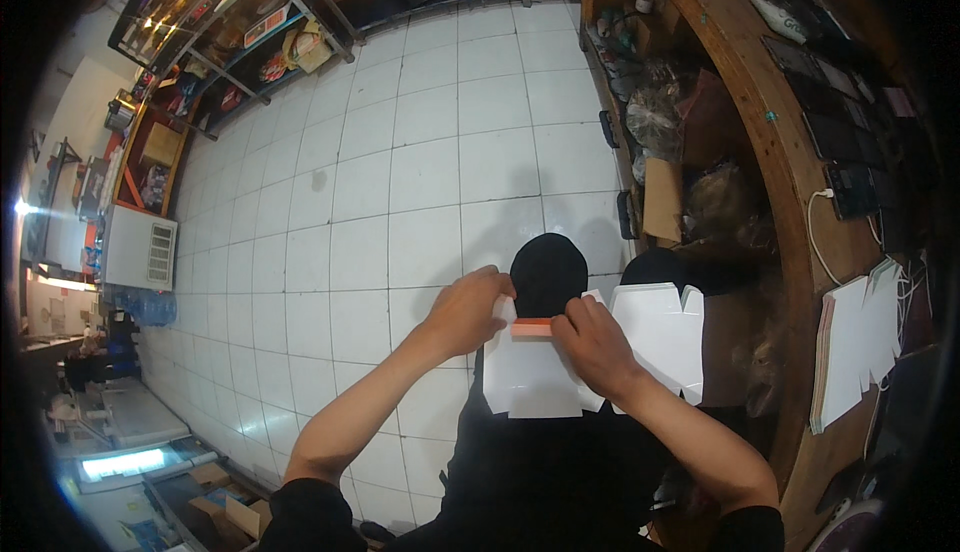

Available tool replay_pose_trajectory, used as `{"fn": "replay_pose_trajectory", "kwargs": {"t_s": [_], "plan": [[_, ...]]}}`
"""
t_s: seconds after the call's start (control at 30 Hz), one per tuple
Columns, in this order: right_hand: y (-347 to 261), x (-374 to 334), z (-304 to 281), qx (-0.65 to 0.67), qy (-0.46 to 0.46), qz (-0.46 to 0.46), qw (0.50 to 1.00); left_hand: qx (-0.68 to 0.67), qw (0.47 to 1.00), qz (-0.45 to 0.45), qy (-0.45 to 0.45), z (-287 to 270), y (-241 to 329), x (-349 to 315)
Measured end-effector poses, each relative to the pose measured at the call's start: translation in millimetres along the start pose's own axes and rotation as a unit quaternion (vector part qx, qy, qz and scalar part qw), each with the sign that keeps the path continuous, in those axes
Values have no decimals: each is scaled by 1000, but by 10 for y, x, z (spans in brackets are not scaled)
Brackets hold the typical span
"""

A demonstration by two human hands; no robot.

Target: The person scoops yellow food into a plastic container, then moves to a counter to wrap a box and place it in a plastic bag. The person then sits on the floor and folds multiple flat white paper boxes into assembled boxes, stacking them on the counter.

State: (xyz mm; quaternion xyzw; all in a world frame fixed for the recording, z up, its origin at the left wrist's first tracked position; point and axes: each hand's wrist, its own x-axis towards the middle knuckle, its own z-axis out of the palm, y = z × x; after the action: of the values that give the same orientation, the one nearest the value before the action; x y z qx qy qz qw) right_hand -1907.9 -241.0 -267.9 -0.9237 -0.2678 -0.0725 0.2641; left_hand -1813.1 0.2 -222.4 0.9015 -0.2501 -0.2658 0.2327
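Observation:
A white cardboard box blank (535, 377) with cut flaps lies across my lap. Along its far edge runs a narrow orange strip (530, 328), folded up between my hands. My left hand (468, 310) pinches the far left corner of the blank, beside a raised white flap. On the other side, my right hand (597, 347) grips the blank at the right end of the orange strip; its fingertips are partly hidden. A second flat white blank (660, 342) with notched edges rests on my right thigh, just right of that hand.
At right, a wooden counter (795, 252) holds a stack of white blanks (855, 347), phones or tablets and a white cable. Bags and cardboard fill the shelf below it. A white appliance (140, 249) and metal shelving (250, 52) stand at left, over a tiled floor (350, 192).

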Motion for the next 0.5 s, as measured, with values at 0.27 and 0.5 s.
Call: {"fn": "replay_pose_trajectory", "kwargs": {"t_s": [0.27,0.5], "plan": [[-46,-61,92,5,3,33,999,7,925,151,347,909,-148,-444],[-20,-63,93,9,20,37,999,89,952,120,268,605,15,-355]]}}
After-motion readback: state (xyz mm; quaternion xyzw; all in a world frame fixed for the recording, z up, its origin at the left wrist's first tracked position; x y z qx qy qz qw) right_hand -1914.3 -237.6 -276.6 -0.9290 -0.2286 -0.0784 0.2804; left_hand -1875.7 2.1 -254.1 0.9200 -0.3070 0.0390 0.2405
